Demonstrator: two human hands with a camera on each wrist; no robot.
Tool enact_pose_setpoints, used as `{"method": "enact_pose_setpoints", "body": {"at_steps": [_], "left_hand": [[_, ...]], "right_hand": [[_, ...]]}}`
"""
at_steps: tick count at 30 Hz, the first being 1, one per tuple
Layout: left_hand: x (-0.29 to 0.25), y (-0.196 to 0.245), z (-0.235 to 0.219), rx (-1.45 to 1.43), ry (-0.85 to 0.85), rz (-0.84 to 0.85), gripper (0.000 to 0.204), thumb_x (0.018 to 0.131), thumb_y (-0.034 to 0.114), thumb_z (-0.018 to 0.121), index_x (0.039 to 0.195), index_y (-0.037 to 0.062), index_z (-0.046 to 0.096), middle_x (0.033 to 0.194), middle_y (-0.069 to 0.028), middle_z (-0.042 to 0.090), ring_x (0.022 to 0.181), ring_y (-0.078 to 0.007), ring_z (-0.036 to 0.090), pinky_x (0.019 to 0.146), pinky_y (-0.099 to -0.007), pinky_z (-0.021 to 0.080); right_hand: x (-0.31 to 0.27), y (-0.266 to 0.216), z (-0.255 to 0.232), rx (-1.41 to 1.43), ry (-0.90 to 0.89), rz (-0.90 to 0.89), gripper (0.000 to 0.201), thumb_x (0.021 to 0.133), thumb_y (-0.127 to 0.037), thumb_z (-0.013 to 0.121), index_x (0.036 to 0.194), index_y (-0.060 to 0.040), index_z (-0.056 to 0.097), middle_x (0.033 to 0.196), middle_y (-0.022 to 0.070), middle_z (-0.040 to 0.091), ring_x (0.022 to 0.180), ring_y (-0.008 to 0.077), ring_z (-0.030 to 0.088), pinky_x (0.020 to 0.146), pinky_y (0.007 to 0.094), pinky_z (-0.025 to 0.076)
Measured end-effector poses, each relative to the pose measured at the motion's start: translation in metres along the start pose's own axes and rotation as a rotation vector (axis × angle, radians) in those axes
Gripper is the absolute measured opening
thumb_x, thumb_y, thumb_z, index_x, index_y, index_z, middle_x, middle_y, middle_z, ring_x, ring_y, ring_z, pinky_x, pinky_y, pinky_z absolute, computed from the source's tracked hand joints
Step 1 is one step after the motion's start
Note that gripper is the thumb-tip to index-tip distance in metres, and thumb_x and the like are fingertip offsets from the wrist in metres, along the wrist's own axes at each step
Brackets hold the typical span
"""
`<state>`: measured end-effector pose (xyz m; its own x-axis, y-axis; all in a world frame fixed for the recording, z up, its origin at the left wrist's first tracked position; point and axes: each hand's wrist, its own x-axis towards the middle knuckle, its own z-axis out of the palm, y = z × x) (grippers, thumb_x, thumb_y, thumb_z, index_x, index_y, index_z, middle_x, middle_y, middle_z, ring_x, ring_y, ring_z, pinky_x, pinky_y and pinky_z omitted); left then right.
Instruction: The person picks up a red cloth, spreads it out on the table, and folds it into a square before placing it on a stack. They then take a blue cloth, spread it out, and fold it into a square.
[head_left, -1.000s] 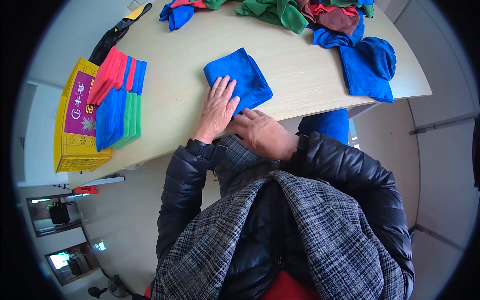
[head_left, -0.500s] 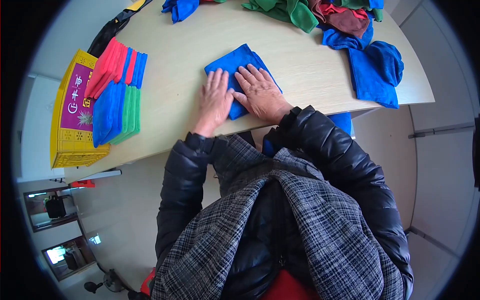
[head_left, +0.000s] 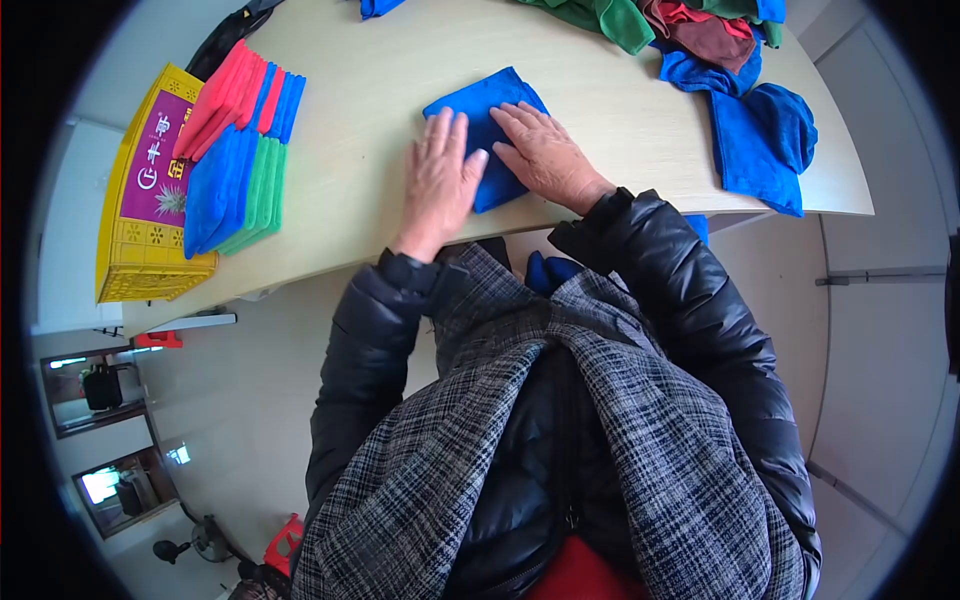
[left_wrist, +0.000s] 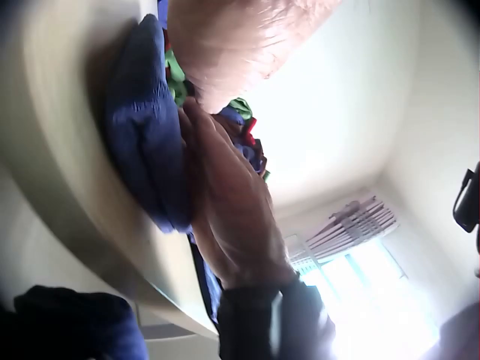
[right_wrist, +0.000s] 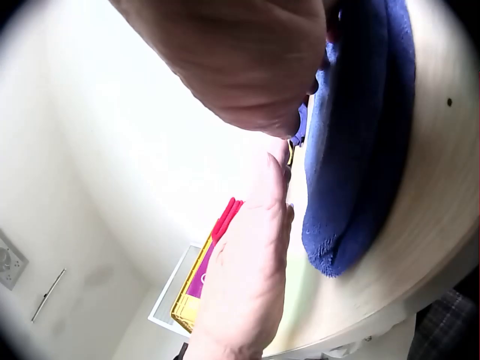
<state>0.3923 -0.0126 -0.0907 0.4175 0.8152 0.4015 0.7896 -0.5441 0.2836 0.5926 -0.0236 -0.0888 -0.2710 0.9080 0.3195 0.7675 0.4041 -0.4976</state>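
A folded blue cloth (head_left: 490,97) lies near the front edge of the table, several layers thick at its side in the right wrist view. My left hand (head_left: 440,185) is over its left part, fingers straight and pointing away from me. My right hand (head_left: 550,158) lies flat over the right part, with its fingers extended and slightly spread. In the left wrist view, the right hand (left_wrist: 240,202) is right at the cloth's top surface. Both hands cover much of the cloth's near half.
At left, stacks of folded red, blue and green cloths (head_left: 215,200) stand against a yellow box (head_left: 150,235). Loose green, red and brown cloths (head_left: 710,45) are heaped at the far right. A rumpled blue cloth (head_left: 755,150) lies by the table's right edge (head_left: 850,205).
My right hand has come up from the table's front edge onto the blue cloth. The left hand stays over the cloth's left part. The head view has shifted a little.
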Motion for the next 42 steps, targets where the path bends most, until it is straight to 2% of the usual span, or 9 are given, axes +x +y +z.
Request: {"method": "enact_pose_setpoints", "body": {"at_steps": [5,9,12,16,25,28,33,36,42], "left_hand": [[-0.034,0.034,-0.005,0.015,-0.122,0.104,0.062,0.098,0.032,0.061,0.147,-0.0016,0.043,0.158,-0.0203,0.036,0.15,-0.0349,0.029,0.121,-0.0476,0.026],[-0.044,0.037,-0.016,0.139,-0.086,0.143,0.055,0.094,0.022,0.067,0.14,-0.0031,0.05,0.152,-0.0208,0.043,0.143,-0.0337,0.039,0.116,-0.0427,0.035],[-0.053,0.038,-0.016,0.173,-0.008,0.107,0.044,0.089,0.014,0.071,0.13,0.0004,0.059,0.135,-0.0172,0.056,0.121,-0.0331,0.057,0.099,-0.0402,0.05],[-0.056,0.037,-0.011,0.18,0.081,0.135,0.034,0.087,0.01,0.071,0.118,0.0015,0.061,0.115,-0.014,0.062,0.102,-0.0316,0.063,0.086,-0.0404,0.054],[-0.052,0.039,-0.016,0.197,-0.007,0.091,0.019,0.085,0.007,0.07,0.101,0.0033,0.059,0.105,-0.0136,0.062,0.095,-0.0308,0.064,0.08,-0.0409,0.054],[-0.055,0.038,-0.024,0.211,-0.087,0.096,0.016,0.086,0.006,0.068,0.098,0.0031,0.057,0.104,-0.014,0.062,0.093,-0.0297,0.064,0.077,-0.0403,0.054],[-0.04,0.037,-0.047,0.025,-0.116,0.047,0.018,0.09,0.008,0.064,0.106,0.0019,0.059,0.109,-0.0153,0.064,0.097,-0.0315,0.064,0.082,-0.0409,0.054],[-0.004,0.02,-0.032,0.065,0.093,0.058,0.031,0.097,0.021,0.06,0.121,0.001,0.06,0.127,-0.0173,0.061,0.118,-0.0328,0.059,0.099,-0.0413,0.049],[0.023,-0.018,0.022,0.07,-0.078,0.003,0.057,0.103,0.04,0.049,0.147,0.0035,0.046,0.156,-0.0187,0.041,0.145,-0.0336,0.036,0.119,-0.0454,0.029]], "right_hand": [[-0.004,-0.003,0.013,-0.231,0.031,-0.05,0.057,0.103,-0.04,0.049,0.149,-0.0063,0.046,0.155,0.0161,0.043,0.147,0.0358,0.034,0.122,0.0472,0.024],[-0.008,-0.002,0.013,-0.28,0.053,-0.08,0.056,0.103,-0.04,0.048,0.148,-0.0061,0.047,0.155,0.0152,0.043,0.147,0.0354,0.034,0.122,0.0468,0.024],[-0.007,-0.002,0.013,-0.258,0.035,-0.068,0.057,0.104,-0.041,0.047,0.149,-0.0062,0.047,0.156,0.0145,0.042,0.148,0.0347,0.032,0.123,0.0465,0.022],[-0.007,-0.002,0.012,-0.258,0.018,-0.057,0.058,0.103,-0.042,0.047,0.149,-0.0063,0.046,0.157,0.0146,0.042,0.148,0.035,0.032,0.123,0.0474,0.022],[-0.011,-0.01,0.009,-0.292,0.031,-0.016,0.059,0.102,-0.042,0.05,0.148,-0.0059,0.046,0.156,0.0151,0.043,0.147,0.0359,0.034,0.121,0.0494,0.026],[-0.009,-0.013,0.0,-0.273,-0.068,0.025,0.059,0.101,-0.04,0.052,0.148,-0.0056,0.046,0.155,0.0161,0.044,0.146,0.0365,0.035,0.12,0.0497,0.027],[0.031,-0.032,-0.031,-0.191,-0.31,0.133,0.058,0.1,-0.037,0.054,0.149,-0.0054,0.046,0.154,0.0171,0.044,0.145,0.0377,0.036,0.12,0.0507,0.027],[0.037,-0.023,0.0,-0.286,0.004,-0.076,0.059,0.101,-0.037,0.051,0.15,-0.0057,0.044,0.155,0.0171,0.042,0.147,0.0375,0.034,0.121,0.0513,0.025],[0.035,0.005,0.029,-0.342,0.003,-0.018,0.06,0.103,-0.042,0.045,0.151,-0.0068,0.042,0.158,0.0159,0.039,0.149,0.0365,0.031,0.123,0.0511,0.021]]}}
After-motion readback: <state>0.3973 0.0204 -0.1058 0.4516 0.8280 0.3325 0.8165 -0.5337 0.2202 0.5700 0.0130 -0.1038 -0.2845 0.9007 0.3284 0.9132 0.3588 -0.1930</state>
